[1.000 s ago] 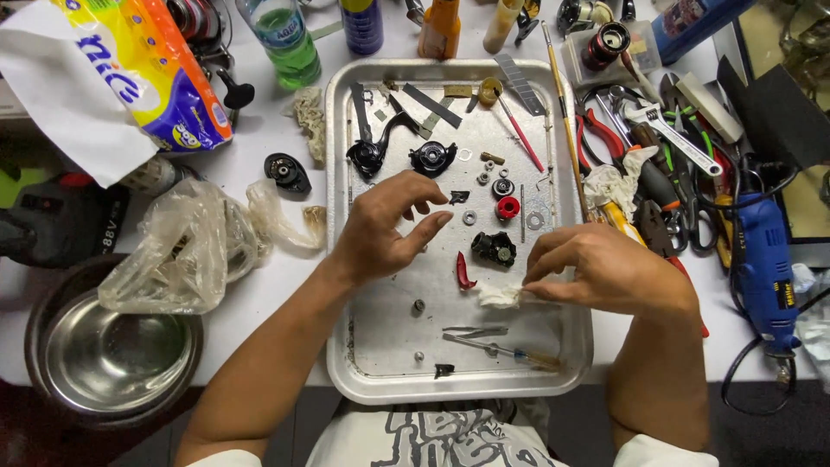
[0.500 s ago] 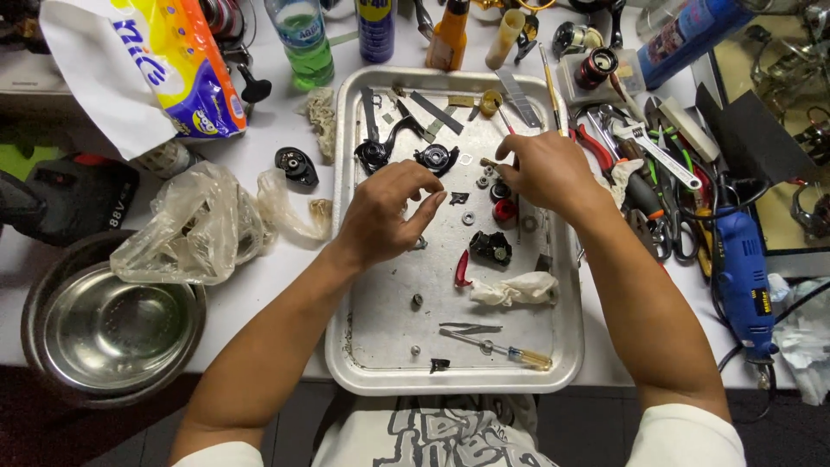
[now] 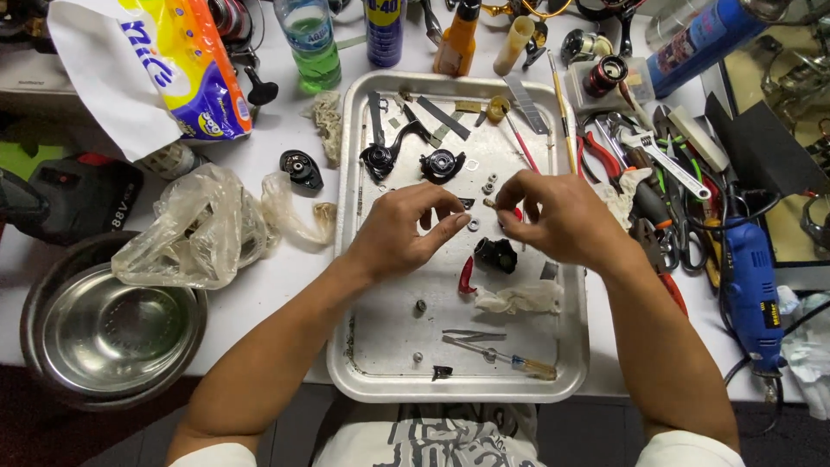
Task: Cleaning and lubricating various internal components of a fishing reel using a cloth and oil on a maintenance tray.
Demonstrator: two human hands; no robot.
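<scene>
Two bare forearms, left hand (image 3: pixel 405 229) and right hand (image 3: pixel 553 216) without gloves, rings or watch, short white sleeves (image 3: pixel 683 450) showed at the shoulders, white shirt front (image 3: pixel 424 437) carried a dark grey scrawled print

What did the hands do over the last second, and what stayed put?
The right hand let go of the white rag, went up the tray and now pinches a small metal part beside the left hand, which hardly moved. The screwdriver and steel bowl stayed where they were.
</scene>
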